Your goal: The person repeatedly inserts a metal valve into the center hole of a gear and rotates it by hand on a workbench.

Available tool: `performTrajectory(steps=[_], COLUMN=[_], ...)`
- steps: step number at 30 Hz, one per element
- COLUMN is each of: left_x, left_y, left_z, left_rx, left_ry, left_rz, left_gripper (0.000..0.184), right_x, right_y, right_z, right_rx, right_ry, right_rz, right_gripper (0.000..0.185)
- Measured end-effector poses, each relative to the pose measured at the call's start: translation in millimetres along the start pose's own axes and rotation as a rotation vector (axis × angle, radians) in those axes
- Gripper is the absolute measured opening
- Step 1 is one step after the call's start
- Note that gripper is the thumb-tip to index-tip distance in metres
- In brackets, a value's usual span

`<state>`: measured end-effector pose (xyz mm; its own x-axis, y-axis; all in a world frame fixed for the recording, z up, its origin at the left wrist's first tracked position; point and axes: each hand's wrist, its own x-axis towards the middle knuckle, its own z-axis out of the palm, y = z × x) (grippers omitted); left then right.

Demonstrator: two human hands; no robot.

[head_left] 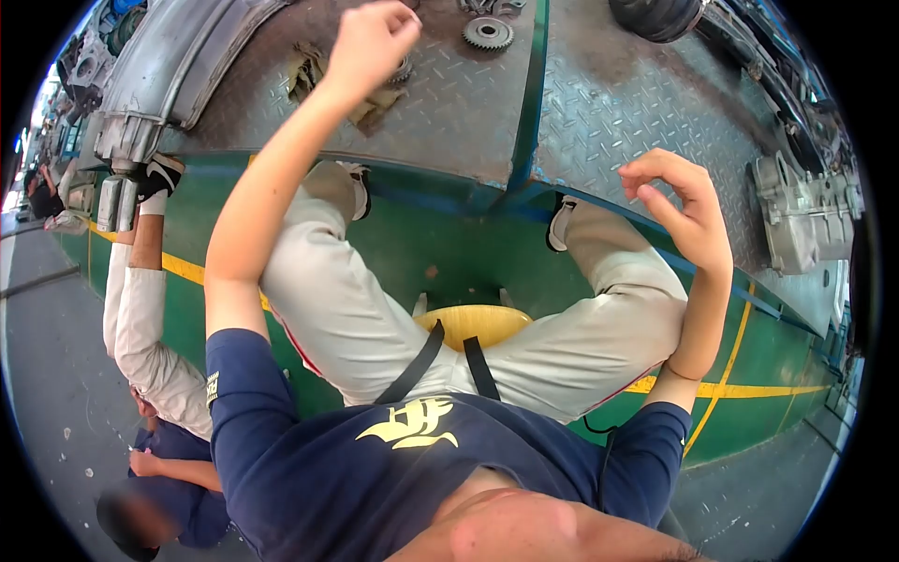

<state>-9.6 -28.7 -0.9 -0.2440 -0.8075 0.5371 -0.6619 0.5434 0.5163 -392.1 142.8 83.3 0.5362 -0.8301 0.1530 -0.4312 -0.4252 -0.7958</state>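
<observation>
My left hand [373, 49] is raised over the metal bench top, its fingers curled in towards the thumb; anything between them is too small or hidden to make out. Just below it a toothed gear [402, 71] shows in part, beside a crumpled brown rag [376, 112]. A larger gear [488, 35] lies flat to the right of that hand. My right hand [682, 201] hovers near the front edge of the bench with loosely bent fingers, the thumb apart from them and nothing visible in the grasp.
The diamond-plate bench [599, 122] carries a large gearbox housing [150, 94] at the left and a cast metal housing [801, 215] at the right. A black rounded part [655, 17] sits at the back. Another person [178, 468] sits to my left. A yellow stool [473, 325] is under me.
</observation>
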Motion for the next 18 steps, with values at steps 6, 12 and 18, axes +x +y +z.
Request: performTrajectory(steps=[6, 12, 18], left_x=[-16, -52, -62], left_y=[-36, -1, 14], left_z=[-45, -63, -55], left_rx=[-0.406, -0.148, 0.121], left_ry=[-0.063, -0.204, -0.380], left_rz=[-0.495, -0.293, -0.061], left_gripper=[0.016, 0.012, 0.014], right_x=[3, 2, 6], right_y=[1, 6, 1], right_z=[1, 0, 2], right_rx=[0.016, -0.004, -0.004], right_ry=[0.004, -0.003, 0.004], right_rz=[-0.015, 0.005, -0.004], right_gripper=[0.020, 0.020, 0.020])
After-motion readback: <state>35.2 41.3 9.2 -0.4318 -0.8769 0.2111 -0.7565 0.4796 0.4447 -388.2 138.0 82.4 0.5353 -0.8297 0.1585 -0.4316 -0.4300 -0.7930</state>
